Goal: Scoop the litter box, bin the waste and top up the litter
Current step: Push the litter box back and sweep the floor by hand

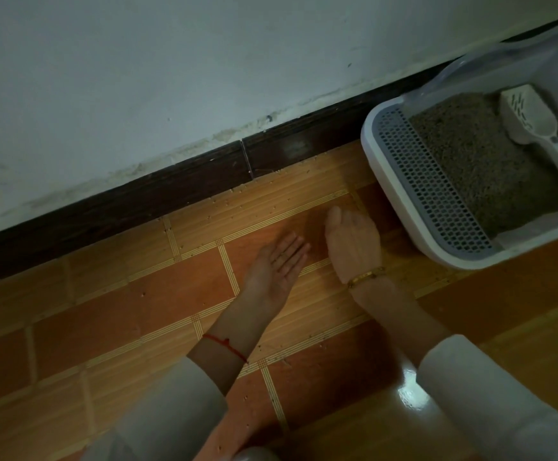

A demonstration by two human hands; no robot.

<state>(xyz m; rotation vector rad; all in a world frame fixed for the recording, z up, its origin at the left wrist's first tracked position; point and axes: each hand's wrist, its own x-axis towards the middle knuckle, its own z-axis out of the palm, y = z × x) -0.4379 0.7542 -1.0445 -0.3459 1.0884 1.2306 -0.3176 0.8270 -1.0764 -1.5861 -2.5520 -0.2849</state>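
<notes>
Right hand [350, 242] hovering over the tiled floor [111, 314], thumb up, fingers curling loosely down, grasping nothing visible. Left hand [276, 266] just beside it, palm up, fingers straight, empty too. From the right hand, up and to the right: litter box [382, 176] against the wall, grey litter [480, 164] inside. White scoop [527, 116] lying on the litter at the far side of the box, long axis slanting, handle running toward the box's right edge. Right hand clearly nearer the box; likely the one to reach across for the scoop. Scooping not yet begun, by the look of it.
</notes>
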